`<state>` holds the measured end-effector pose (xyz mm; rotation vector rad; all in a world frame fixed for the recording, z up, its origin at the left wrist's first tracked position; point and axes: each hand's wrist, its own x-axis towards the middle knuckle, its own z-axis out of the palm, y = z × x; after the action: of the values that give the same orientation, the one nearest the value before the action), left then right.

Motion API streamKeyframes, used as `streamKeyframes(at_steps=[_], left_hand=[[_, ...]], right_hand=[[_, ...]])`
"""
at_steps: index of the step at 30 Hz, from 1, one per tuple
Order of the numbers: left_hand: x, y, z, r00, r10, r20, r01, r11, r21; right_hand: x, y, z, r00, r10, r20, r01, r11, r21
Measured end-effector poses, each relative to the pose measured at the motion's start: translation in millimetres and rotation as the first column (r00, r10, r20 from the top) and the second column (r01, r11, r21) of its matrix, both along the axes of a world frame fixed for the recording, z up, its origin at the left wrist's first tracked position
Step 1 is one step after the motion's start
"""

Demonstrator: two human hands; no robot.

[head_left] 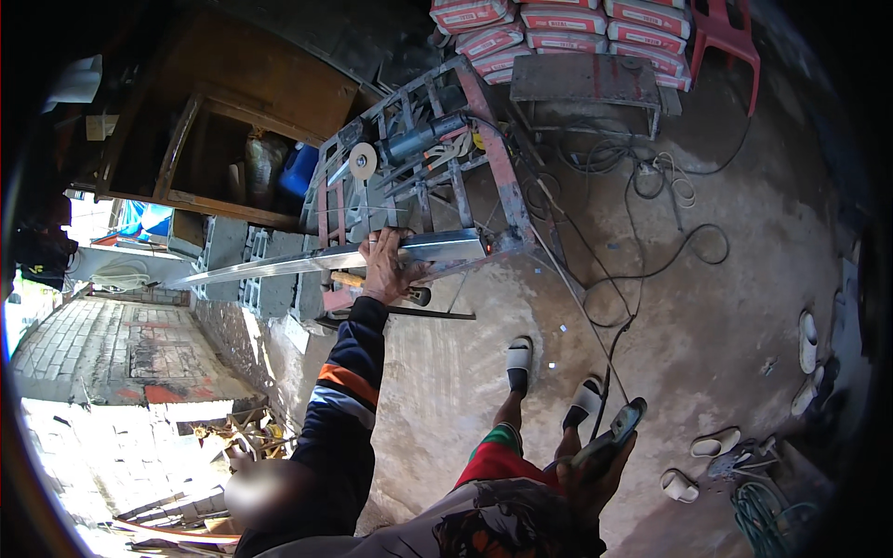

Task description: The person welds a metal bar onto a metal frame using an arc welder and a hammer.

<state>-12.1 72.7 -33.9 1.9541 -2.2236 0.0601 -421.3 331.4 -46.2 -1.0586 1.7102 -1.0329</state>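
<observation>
My left hand (383,265) is wrapped over a long silver square metal tube (433,247) lying across a metal frame stand (484,116). A small red glow shows at the tube's right end. Under that hand, partly hidden, lies a tool with a yellowish wooden handle (348,279). Low on the right, my right hand (595,479) grips what looks like a welding electrode holder (616,437). A long thin rod (588,318) runs from it up toward the stand's near corner. On the stand, beyond the tube, rests an angle grinder (409,141) with a round disc.
Looped black cables (642,270) spread over the concrete floor to the right. A low bench (586,82) stands before stacked sacks (563,19) and a red plastic chair (721,42). Concrete blocks (223,256) sit beside the stand's left. Loose slippers (714,443) lie right.
</observation>
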Motion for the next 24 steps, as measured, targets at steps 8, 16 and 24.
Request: streamKeyframes(at_steps=[8,16,24], left_hand=[[15,-37,15,0.998,-0.006,0.058,-0.018,0.911,0.412],[54,-45,3,0.973,0.066,-0.221,0.069,0.831,0.552],[59,-34,28,0.798,0.181,-0.574,0.039,0.936,0.35]], right_hand=[[5,4,-3,0.999,-0.027,-0.037,0.024,0.997,-0.072],[-6,1,6,0.993,-0.049,0.106,0.046,0.999,0.029],[-8,-14,11,0.965,-0.14,0.224,0.152,0.988,-0.035]])
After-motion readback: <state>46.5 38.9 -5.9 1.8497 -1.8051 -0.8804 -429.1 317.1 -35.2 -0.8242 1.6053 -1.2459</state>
